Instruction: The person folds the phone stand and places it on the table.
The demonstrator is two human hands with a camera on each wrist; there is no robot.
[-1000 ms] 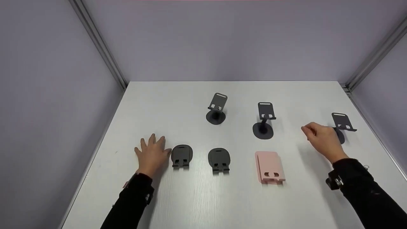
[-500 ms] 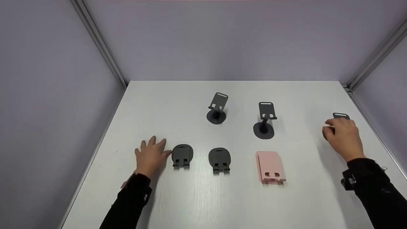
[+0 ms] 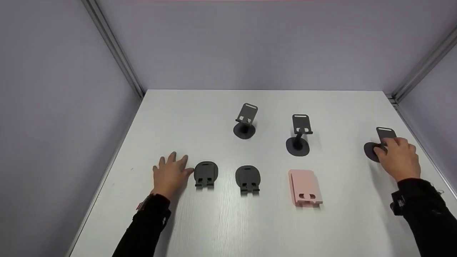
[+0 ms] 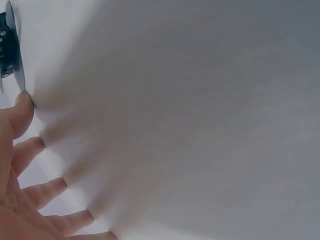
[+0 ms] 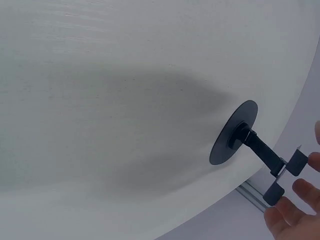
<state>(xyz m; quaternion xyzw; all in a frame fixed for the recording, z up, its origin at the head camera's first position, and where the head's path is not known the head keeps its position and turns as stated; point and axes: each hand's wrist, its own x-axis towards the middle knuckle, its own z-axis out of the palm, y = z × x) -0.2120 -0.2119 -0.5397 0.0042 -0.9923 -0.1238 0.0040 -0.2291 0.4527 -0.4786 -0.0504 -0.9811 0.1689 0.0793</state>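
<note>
At the far right, my right hand [image 3: 400, 157] pinches the lower part of a dark grey phone stand [image 3: 386, 133]. In the right wrist view, fingertips meet the lips of its plate, while the round base [image 5: 235, 131] rests on the table. My left hand [image 3: 169, 177] lies on the table with its fingers spread. Its thumb tip touches or nearly touches the edge of a folded dark grey phone stand [image 3: 206, 173]; in the left wrist view the thumb [image 4: 22, 112] reaches that round base [image 4: 17, 45].
Another folded grey stand [image 3: 247, 177] and a folded pink stand [image 3: 304, 186] lie along the front. Two unfolded grey stands stand behind, one left [image 3: 244, 130] and one right [image 3: 297, 146]. Walls enclose the white table [image 3: 185, 117] behind and at both sides.
My right hand has moved right, passed over the far-right phone stand and come down onto its plate, uncovering the round base. My left hand has stayed almost still.
</note>
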